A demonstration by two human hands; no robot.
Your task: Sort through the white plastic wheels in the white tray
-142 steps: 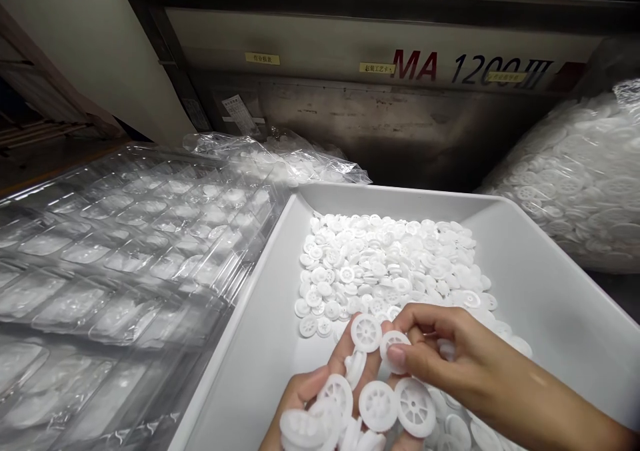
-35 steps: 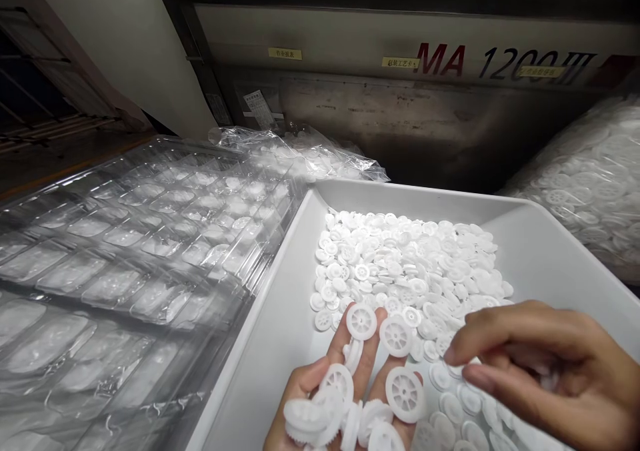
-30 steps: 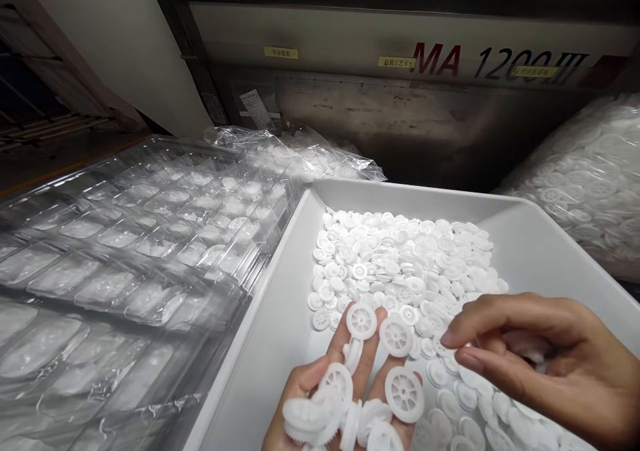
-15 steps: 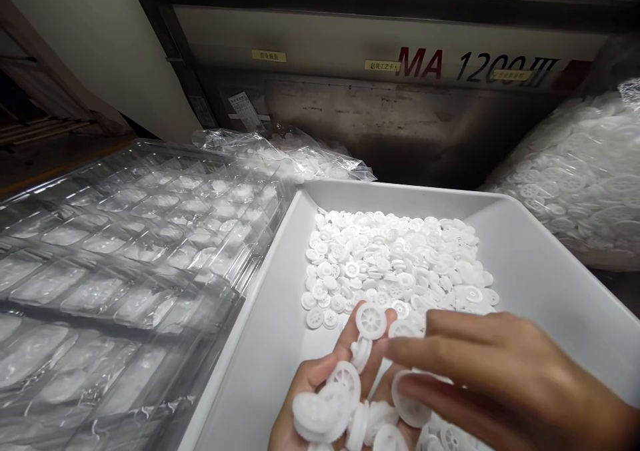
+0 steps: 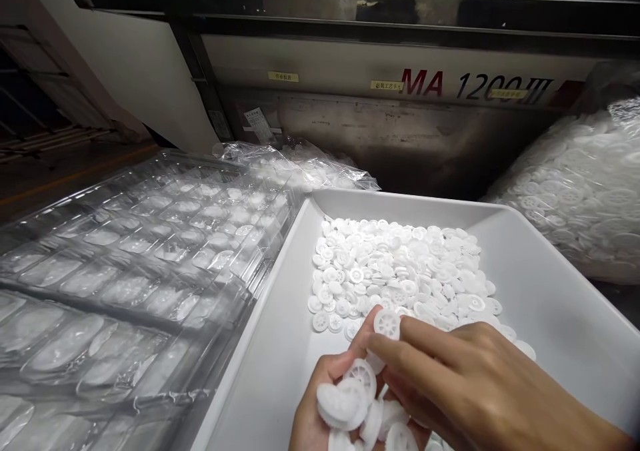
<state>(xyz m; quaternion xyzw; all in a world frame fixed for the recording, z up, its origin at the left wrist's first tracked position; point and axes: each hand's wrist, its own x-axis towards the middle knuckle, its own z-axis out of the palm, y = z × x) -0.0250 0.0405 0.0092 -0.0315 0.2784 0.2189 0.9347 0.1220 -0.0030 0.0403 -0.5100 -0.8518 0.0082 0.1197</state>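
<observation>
Across the back stands the machine (image 5: 350, 121), lettered MA 1200III. Before it, to the left, clear trays (image 5: 227, 304) overlap in rows, white shapes showing in their pockets. Just beside them sits the pale bin (image 5: 530, 268), its near end out of view; past its right edge bulges a big bag (image 5: 590, 198) of white parts, and a small bag (image 5: 300, 168) lies beyond its far left corner. Wheels (image 5: 395, 264) lie piled in the bin; more are in the left hand (image 5: 311, 401), held above it. That handful looks likeliest to go wrong: the wheels rest loose and at odd tilts, so a nudge from the right hand (image 5: 465, 374) or a tip of the palm could spill some into the pile, where they would be hard to tell apart. The left grip is a loose cup, fingers curled about several wheels. The right grip bends over the same cluster, fingertips at or close to the wheels just below the topmost wheel (image 5: 387, 324); whether it pinches one, or how wide it stands, I cannot tell.
</observation>
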